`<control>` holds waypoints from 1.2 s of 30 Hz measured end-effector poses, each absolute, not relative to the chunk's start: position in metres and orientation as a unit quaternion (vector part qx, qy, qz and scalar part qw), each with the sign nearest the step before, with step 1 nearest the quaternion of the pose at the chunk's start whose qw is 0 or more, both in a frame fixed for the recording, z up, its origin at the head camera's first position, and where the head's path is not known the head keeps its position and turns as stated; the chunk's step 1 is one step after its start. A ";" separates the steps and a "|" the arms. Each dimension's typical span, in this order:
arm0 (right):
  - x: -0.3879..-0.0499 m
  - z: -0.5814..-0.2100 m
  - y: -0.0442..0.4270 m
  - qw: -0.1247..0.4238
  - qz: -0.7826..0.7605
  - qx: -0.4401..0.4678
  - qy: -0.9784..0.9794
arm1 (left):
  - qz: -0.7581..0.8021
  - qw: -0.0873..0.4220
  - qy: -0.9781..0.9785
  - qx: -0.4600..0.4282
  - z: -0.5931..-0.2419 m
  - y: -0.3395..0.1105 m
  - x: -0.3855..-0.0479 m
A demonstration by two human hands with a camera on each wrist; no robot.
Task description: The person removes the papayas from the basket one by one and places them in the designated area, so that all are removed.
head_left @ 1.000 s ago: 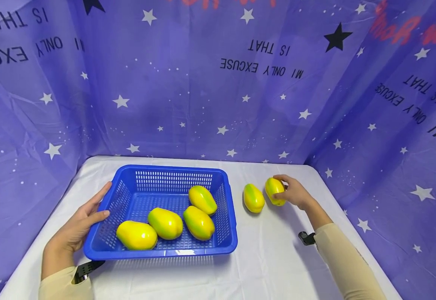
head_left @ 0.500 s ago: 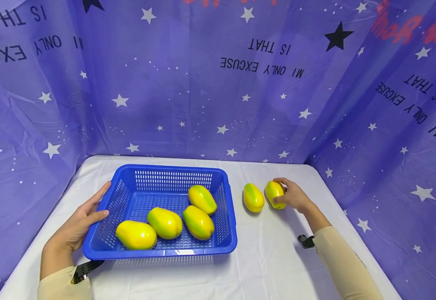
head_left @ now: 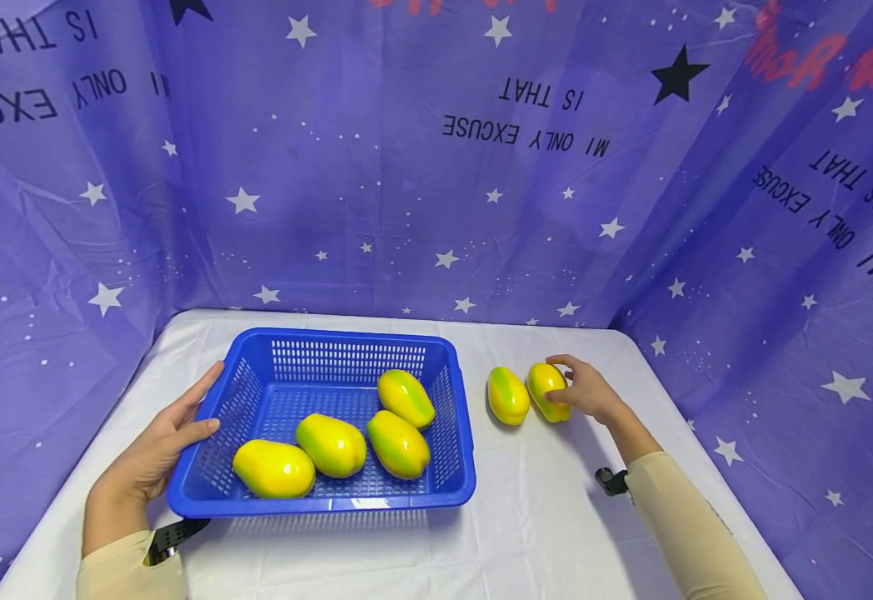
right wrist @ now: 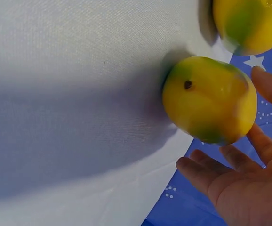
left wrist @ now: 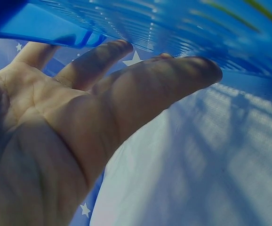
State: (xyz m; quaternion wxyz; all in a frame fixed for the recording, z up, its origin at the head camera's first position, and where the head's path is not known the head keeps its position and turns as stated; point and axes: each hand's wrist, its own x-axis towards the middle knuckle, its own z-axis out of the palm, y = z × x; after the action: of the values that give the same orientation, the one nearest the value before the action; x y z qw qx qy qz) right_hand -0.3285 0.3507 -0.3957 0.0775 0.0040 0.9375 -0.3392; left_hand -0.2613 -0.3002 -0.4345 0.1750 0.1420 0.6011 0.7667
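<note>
In the head view my left hand (head_left: pixel 140 458) lies against the left side of a blue basket (head_left: pixel 346 504), its fingers extended; the left wrist view shows the straight fingers (left wrist: pixel 164 80) against the outside of the basket (left wrist: pixel 173 23). Several yellow-green fruits (head_left: pixel 331 446) lie inside. To the basket's right, two similar fruits rest on the white cloth. My right hand (head_left: pixel 590 392) is at the right-hand fruit (head_left: pixel 547 387), fingers spread around its far and right sides; in the right wrist view the hand (right wrist: pixel 249 183) has loose fingers beside this fruit (right wrist: pixel 209 101), some not touching it.
The other fruit (head_left: pixel 507 396) on the white table cloth (head_left: pixel 534 517) lies close to the left of the one by my right hand. Purple curtains (head_left: pixel 406 208) with stars and lettering stand behind the table and along both sides.
The right-hand fruit has moved slightly nearer to me and toward the other fruit, and my right hand has shifted slightly toward me. The left hand and basket look almost the same.
</note>
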 end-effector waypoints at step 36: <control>-0.329 -0.291 0.285 -0.020 -0.215 -0.130 0.968 | 0.772 0.175 0.595 0.140 -0.433 -0.299 -0.261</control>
State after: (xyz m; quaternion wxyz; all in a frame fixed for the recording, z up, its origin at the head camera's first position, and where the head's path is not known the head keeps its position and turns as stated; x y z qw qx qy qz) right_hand -0.3293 0.2848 -0.2905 -0.0196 -0.1301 0.9676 -0.2154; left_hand -0.2608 -0.2989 -0.4333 0.1754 0.1398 0.5951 0.7717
